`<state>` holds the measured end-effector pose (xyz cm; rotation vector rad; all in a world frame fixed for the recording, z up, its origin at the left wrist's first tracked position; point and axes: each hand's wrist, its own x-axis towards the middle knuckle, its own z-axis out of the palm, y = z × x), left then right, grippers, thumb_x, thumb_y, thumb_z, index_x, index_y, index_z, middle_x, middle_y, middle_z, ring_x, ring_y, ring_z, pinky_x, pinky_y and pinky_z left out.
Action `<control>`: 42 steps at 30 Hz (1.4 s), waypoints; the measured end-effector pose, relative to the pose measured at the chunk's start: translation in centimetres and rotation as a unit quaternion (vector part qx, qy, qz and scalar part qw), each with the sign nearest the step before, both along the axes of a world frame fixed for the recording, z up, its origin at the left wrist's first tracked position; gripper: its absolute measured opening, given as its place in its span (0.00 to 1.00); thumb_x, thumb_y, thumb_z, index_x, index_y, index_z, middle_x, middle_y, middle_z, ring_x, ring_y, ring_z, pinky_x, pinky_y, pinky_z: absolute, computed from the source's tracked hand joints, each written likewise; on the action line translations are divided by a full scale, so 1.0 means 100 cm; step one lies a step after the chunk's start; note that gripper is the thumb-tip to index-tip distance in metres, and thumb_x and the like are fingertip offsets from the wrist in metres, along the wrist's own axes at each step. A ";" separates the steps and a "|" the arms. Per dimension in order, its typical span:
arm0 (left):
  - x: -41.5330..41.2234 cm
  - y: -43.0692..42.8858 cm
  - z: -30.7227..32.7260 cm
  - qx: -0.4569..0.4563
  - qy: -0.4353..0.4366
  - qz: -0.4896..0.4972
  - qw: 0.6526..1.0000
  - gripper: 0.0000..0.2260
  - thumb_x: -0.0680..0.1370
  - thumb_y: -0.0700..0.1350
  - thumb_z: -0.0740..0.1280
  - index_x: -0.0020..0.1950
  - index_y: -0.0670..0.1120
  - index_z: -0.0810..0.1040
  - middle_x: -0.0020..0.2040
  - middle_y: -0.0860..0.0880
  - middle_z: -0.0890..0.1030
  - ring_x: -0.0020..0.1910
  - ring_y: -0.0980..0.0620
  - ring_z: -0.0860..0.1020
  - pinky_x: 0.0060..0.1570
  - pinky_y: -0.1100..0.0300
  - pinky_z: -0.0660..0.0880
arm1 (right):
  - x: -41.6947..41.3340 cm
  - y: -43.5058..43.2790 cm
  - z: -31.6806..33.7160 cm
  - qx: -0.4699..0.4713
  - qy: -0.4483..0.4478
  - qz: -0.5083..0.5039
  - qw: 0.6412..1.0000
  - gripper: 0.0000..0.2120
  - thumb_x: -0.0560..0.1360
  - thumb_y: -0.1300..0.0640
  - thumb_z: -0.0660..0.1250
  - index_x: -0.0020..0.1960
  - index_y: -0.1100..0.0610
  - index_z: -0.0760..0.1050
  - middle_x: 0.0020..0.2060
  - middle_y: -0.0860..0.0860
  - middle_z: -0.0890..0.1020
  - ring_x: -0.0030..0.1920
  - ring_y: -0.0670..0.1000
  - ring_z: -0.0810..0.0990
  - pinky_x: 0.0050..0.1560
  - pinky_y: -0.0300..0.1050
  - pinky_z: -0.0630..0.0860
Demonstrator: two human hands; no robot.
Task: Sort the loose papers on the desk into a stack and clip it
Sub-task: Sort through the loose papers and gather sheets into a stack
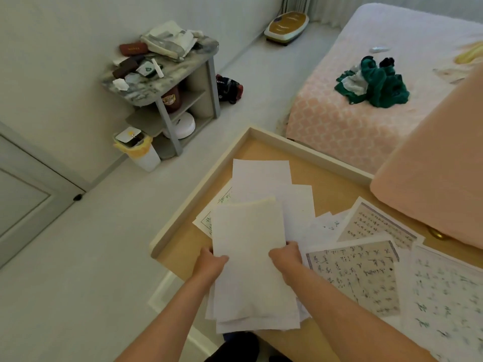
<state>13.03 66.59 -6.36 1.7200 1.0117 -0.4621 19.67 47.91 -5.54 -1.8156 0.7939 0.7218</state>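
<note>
Fingers of left hand (pixel 210 259) and right hand (pixel 286 254) grip a paper stack (pixel 248 257) above the rimmed desk (pixel 300 150); loose sheets (pixel 352 273) alongside, bed (pixel 352 121) beyond.

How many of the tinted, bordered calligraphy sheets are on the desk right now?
2. The nearer sheet lies just right of the right hand; the farther sheet lies just behind it. More may be hidden beneath.

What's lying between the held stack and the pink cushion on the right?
In the head view, loose calligraphy sheets overlap on the desk between the stack and the pink cushion.
</note>
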 end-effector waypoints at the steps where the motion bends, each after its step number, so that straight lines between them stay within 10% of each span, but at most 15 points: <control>1: 0.003 0.003 0.002 -0.024 -0.004 -0.010 1.000 0.17 0.76 0.43 0.68 0.63 0.42 0.73 0.56 0.46 0.80 0.49 0.48 0.80 0.52 0.52 0.78 | 0.000 -0.002 -0.001 0.006 -0.004 0.011 1.000 0.17 0.74 0.66 0.64 0.63 0.65 0.73 0.48 0.55 0.79 0.42 0.54 0.77 0.43 0.45 0.76; 6: 0.035 0.002 0.023 -0.017 -0.073 -0.101 0.992 0.10 0.80 0.43 0.62 0.61 0.47 0.73 0.57 0.49 0.78 0.54 0.49 0.78 0.57 0.53 0.75 | 0.004 -0.028 0.018 0.025 -0.070 0.064 0.995 0.11 0.73 0.65 0.67 0.54 0.57 0.79 0.49 0.54 0.84 0.48 0.55 0.83 0.53 0.54 0.81; 14: 0.103 -0.106 0.046 -0.051 -0.138 -0.315 0.938 0.10 0.80 0.46 0.63 0.62 0.49 0.71 0.58 0.50 0.78 0.54 0.50 0.78 0.57 0.53 0.76 | -0.012 -0.151 0.024 -0.012 -0.102 -0.131 0.986 0.15 0.76 0.64 0.67 0.62 0.57 0.75 0.54 0.54 0.82 0.51 0.55 0.81 0.51 0.51 0.79; 22: 0.101 -0.217 0.011 0.167 -0.095 -0.567 0.801 0.26 0.80 0.53 0.61 0.75 0.45 0.61 0.75 0.44 0.62 0.73 0.42 0.59 0.69 0.46 0.65 | -0.067 -0.264 0.012 -0.088 -0.090 -0.278 0.952 0.14 0.77 0.65 0.65 0.62 0.60 0.74 0.51 0.54 0.80 0.46 0.53 0.79 0.45 0.44 0.76; 33: 0.100 -0.253 0.022 0.157 -0.032 -0.532 0.831 0.11 0.80 0.47 0.60 0.60 0.47 0.76 0.60 0.49 0.79 0.55 0.47 0.77 0.52 0.55 0.72 | -0.056 -0.290 -0.017 -0.110 -0.016 -0.247 0.963 0.23 0.75 0.69 0.58 0.70 0.61 0.67 0.60 0.59 0.78 0.53 0.58 0.78 0.52 0.49 0.78; 37: 0.094 -0.240 0.030 0.115 -0.051 -0.393 0.911 0.09 0.79 0.42 0.59 0.53 0.45 0.78 0.51 0.46 0.81 0.45 0.46 0.80 0.41 0.55 0.78 | -0.040 -0.285 -0.014 -0.092 -0.050 -0.240 0.965 0.22 0.74 0.70 0.57 0.66 0.60 0.70 0.54 0.56 0.80 0.46 0.55 0.78 0.35 0.40 0.71; 42: 0.068 -0.218 0.034 0.067 -0.023 -0.262 0.962 0.11 0.81 0.42 0.56 0.47 0.41 0.76 0.45 0.42 0.80 0.39 0.46 0.79 0.31 0.54 0.77 | -0.020 -0.261 -0.005 -0.055 -0.088 -0.226 0.969 0.22 0.75 0.70 0.55 0.66 0.54 0.68 0.52 0.50 0.78 0.47 0.53 0.79 0.45 0.47 0.79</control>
